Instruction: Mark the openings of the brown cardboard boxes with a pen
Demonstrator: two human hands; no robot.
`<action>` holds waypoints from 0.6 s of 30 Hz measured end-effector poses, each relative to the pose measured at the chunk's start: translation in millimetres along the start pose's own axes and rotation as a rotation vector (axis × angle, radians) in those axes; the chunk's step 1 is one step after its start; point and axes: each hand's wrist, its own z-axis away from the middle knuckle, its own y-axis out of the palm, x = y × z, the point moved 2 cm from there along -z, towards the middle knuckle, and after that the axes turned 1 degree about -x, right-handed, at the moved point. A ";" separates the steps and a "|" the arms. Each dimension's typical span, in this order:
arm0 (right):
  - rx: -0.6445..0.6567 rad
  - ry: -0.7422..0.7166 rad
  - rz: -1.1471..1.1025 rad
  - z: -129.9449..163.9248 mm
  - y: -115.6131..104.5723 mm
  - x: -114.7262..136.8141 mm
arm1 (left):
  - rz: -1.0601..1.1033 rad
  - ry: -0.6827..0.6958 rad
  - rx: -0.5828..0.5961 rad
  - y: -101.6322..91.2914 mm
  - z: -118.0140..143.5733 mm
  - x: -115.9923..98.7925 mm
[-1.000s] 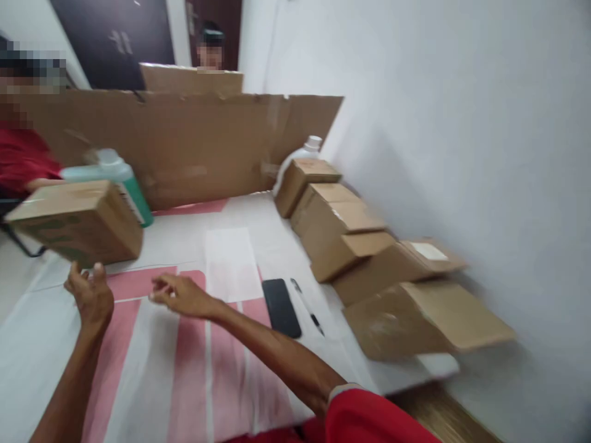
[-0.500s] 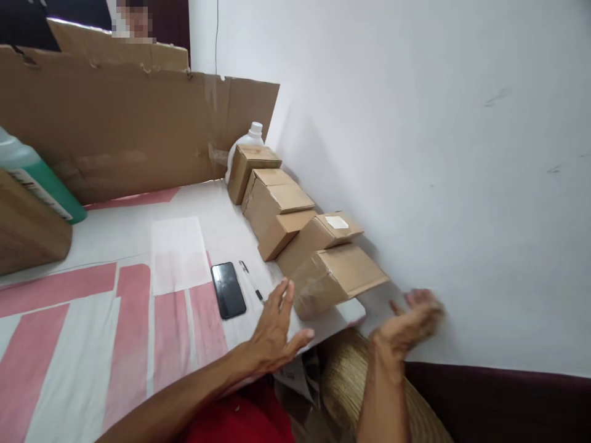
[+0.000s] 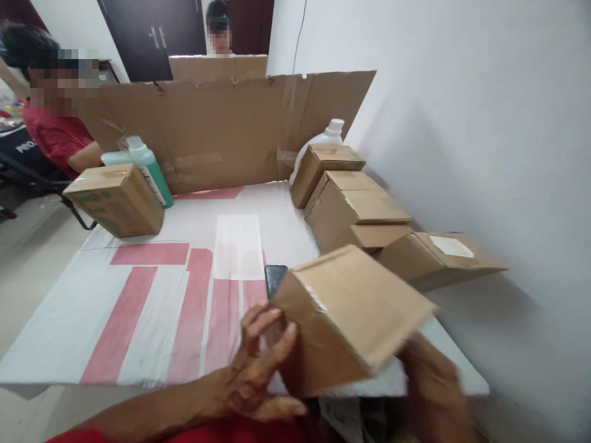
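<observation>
A plain brown cardboard box [image 3: 364, 301] is tilted between my two hands at the table's near edge. My left hand [image 3: 263, 363] has its fingers against the box's left side, its thumb stretched out below. At the right end, my right hand [image 3: 434, 381] grips the box; it is blurred and its fingers are mostly hidden behind the cardboard. A black phone [image 3: 276, 278] lies on the table just beyond, partly covered by the box.
More cardboard boxes [image 3: 369, 206] line the wall side, before a white jug [image 3: 330, 132]. A cardboard panel [image 3: 221, 135] stands at the back. Left are another box [image 3: 138, 203] and a green-liquid bottle [image 3: 159, 181]. A white sheet [image 3: 237, 246] lies mid-table. Two people sit beyond.
My hands have come to the nearest box, which has shifted from the row toward me and turned. My view has swung left, bringing in more of the table and another person.
</observation>
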 end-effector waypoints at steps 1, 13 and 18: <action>0.089 -0.021 -0.125 -7.4 35.2 11.5 | -0.087 -0.028 -0.067 -17.8 10.0 9.1; 0.681 -0.016 -0.632 -22.1 269.7 43.9 | -0.495 -0.509 -0.279 -82.0 94.7 79.4; 0.719 0.031 -0.512 -20.0 263.7 27.0 | -0.343 -0.524 -0.133 -98.6 43.5 67.4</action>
